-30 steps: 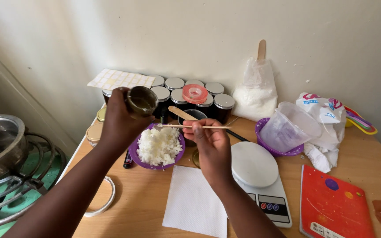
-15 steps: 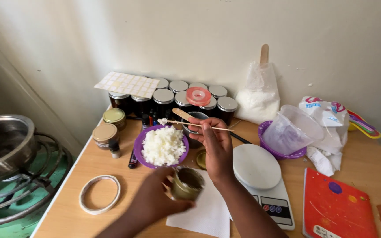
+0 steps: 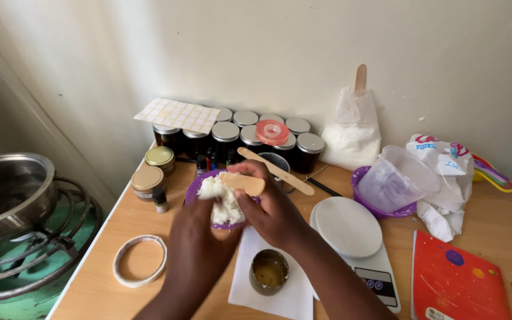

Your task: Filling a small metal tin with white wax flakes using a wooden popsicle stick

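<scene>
My left hand grips the near side of a purple bowl and tips it up off the table. The bowl holds white flaky wax. My right hand is shut on a flat wooden stick, whose end lies across the white flakes. A small round tin with yellowish liquid inside stands on a white paper sheet just below both hands, touched by neither.
A white kitchen scale sits to the right. Dark jars with silver lids line the wall; a second wooden stick rests there. Left: steel pot on a green burner, tape ring. Right: red notebook, plastic jug.
My left hand has set the tin down on the paper and taken hold of the purple bowl, tilting it. My right hand now holds a flat wooden stick against the flakes.
</scene>
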